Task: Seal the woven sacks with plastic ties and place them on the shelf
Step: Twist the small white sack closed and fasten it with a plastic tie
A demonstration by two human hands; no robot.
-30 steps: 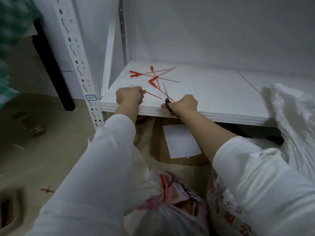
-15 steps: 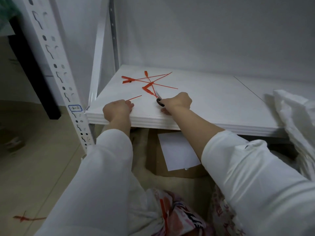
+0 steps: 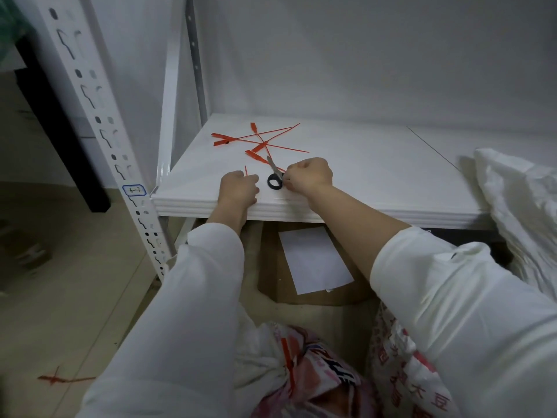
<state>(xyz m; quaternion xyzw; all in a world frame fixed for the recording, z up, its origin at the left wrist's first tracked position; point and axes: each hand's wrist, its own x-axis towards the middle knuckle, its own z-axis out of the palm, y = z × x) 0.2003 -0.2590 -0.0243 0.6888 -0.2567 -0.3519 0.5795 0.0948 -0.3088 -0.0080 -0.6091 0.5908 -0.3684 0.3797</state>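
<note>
Several red plastic ties (image 3: 259, 140) lie crossed on the white shelf (image 3: 376, 176). My left hand (image 3: 239, 188) rests on the shelf's front edge, closed on a short red tie piece (image 3: 245, 170) that sticks up from the fist. My right hand (image 3: 309, 175) is a fist at the black handle of the scissors (image 3: 274, 179), whose blades lie flat on the shelf and point away from me. A printed woven sack (image 3: 316, 375), its neck bound by a red tie (image 3: 287, 357), stands below between my arms. A second printed sack (image 3: 401, 372) is beside it on the right.
A white sack (image 3: 518, 206) lies on the right end of the shelf. The perforated white upright (image 3: 99, 122) stands at the left. Under the shelf sits a cardboard box (image 3: 271, 267) with a white sheet on it. A red tie (image 3: 60, 379) lies on the floor at left.
My left hand has slid right along the shelf edge, close to my right hand. The scissors now lie flatter on the shelf, with the handle loop more exposed.
</note>
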